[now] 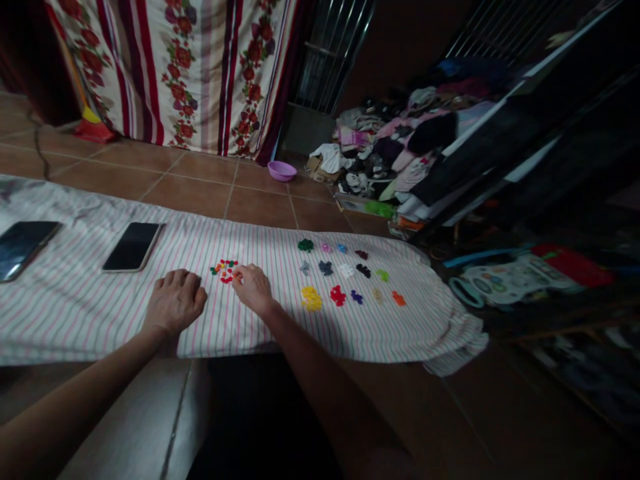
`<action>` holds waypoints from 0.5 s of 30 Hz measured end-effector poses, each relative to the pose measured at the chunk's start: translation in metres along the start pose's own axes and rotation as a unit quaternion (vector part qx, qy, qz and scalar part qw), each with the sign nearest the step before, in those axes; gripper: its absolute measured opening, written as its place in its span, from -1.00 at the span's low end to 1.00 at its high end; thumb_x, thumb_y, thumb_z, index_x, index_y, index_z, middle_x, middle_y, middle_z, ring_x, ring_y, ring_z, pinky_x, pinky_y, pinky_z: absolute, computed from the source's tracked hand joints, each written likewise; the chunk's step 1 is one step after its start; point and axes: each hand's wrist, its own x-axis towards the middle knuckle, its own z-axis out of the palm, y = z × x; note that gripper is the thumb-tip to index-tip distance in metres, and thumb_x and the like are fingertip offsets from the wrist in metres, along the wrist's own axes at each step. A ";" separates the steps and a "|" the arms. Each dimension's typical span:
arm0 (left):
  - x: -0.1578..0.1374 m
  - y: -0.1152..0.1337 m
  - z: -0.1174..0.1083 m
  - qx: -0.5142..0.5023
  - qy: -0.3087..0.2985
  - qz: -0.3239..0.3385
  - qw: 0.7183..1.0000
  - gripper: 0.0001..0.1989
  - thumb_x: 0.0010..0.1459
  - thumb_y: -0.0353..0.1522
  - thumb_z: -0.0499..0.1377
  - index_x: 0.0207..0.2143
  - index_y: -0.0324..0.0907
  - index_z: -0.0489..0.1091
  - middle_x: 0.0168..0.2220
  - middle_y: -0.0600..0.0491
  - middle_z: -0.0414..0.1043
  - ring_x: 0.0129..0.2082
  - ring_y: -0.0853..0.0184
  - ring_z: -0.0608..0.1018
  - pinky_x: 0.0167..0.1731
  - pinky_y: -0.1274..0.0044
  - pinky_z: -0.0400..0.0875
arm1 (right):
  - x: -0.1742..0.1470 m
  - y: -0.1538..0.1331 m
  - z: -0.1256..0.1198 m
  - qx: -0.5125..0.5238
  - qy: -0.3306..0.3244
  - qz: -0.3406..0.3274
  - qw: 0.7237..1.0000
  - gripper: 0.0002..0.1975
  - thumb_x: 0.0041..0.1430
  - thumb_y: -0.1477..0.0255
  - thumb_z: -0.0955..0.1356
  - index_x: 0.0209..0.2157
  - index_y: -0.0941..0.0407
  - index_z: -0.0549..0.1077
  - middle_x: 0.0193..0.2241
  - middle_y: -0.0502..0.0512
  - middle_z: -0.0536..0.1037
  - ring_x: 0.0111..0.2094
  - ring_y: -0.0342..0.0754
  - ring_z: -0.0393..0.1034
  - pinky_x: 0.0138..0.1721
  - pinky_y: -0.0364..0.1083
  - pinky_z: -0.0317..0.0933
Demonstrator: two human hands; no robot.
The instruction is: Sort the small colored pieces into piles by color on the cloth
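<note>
A small cluster of loose plastic-looking pieces [227, 271], mostly red with some green, orange, yellow and white, lies on the striped cloth. My right hand [255, 288] reaches over its right side, thumb and fingertips pinched together at a small red piece; the fingers partly hide it. Just left of the cluster, my left hand [176, 301] rests palm down on the cloth with fingers loosely bent and nothing visible in it. Right of my right hand are small piles sorted by colour, among them yellow pieces [311, 299], red pieces [338, 295] and dark green pieces [305, 246].
Two phones, one nearer [134, 247] and one at the left edge [25, 248], lie on the striped cloth [280, 333]. Beyond it stand a purple basin [282, 171] on the tiled floor, a flowered curtain [205, 73] and a heap of clothes [400, 140].
</note>
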 end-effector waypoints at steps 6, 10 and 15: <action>-0.001 -0.001 -0.001 -0.002 0.003 0.006 1.000 -0.67 0.24 -0.26 -0.08 -0.21 -0.23 0.42 -0.18 -0.21 0.45 -0.12 0.02 0.48 -0.15 0.24 0.29 | 0.000 0.003 0.002 0.049 0.023 -0.013 0.998 -0.84 0.22 0.49 0.31 -0.20 0.06 0.50 -0.18 0.07 0.62 -0.13 -0.02 0.47 -0.04 -0.08 0.29; -0.002 -0.001 -0.001 0.017 0.002 0.013 1.000 -0.66 0.24 -0.25 -0.10 -0.22 -0.23 0.41 -0.18 -0.22 0.45 -0.14 -0.01 0.48 -0.17 0.21 0.31 | -0.002 0.008 0.002 0.101 0.044 -0.004 0.994 -0.84 0.21 0.47 0.33 -0.18 0.04 0.49 -0.19 0.05 0.63 -0.15 -0.05 0.51 -0.08 -0.10 0.34; -0.002 -0.001 -0.001 0.015 0.001 0.011 1.000 -0.65 0.24 -0.25 -0.09 -0.19 -0.23 0.41 -0.15 -0.23 0.45 -0.13 0.00 0.48 -0.17 0.23 0.32 | -0.004 0.022 -0.011 0.181 0.086 0.033 0.979 -0.85 0.19 0.48 0.34 -0.20 0.03 0.49 -0.24 0.02 0.63 -0.22 -0.10 0.53 -0.13 -0.12 0.38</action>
